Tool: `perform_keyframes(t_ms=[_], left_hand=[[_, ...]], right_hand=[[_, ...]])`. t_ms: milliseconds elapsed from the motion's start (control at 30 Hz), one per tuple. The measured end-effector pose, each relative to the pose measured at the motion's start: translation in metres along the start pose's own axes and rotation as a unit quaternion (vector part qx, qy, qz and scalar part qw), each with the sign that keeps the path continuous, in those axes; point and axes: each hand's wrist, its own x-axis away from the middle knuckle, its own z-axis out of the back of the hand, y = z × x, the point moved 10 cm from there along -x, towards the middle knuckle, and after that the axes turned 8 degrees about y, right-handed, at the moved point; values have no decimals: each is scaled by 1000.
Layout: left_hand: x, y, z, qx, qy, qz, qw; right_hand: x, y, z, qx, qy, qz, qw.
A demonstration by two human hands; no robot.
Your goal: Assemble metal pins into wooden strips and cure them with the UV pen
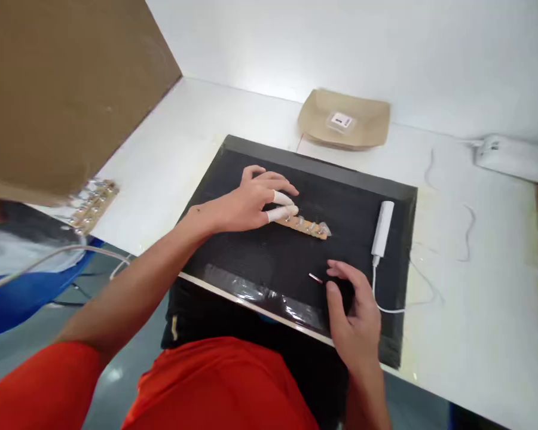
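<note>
A narrow tan strip (307,227) bearing several small shiny metal pieces and clear bits lies on the black mat (251,257). Over its left end is my left hand (255,200), with white covers on the thumb and forefinger closed at the strip; the other fingers reach forward. My right hand (356,310) is near the mat's front edge, curled, its thumb and forefinger visibly apart. Just beside those fingertips is a short thin rod (315,278), silvery with a reddish end. Whether the rod touches the fingers is unclear.
At the mat's right lies a white stick-shaped device (383,230) with a white cable. A brown paper tray (367,122) holding a small labelled clear box stands behind. A brown panel (72,77) rises at left, near more metal-studded strips (94,206). A power strip (515,156) sits far right.
</note>
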Motion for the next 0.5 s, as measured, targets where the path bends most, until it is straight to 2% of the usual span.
perform_keyframes(t_ms=[167,267,400,500], left_hand=[[0,-6,10,-7,24,53,998],[-4,-14,11,-25,16,85,996],[-17,-31,11,-36,-16,122,992],[-27,-48,17,-51,1,149,988]], right_hand=[[-1,1,-1,-3,-2,-4,1000],[-1,1,-1,-3,-1,-2,1000],[-2,2,-1,-6,-1,-1,1000],[-1,4,0,-16,3,-7,1000]])
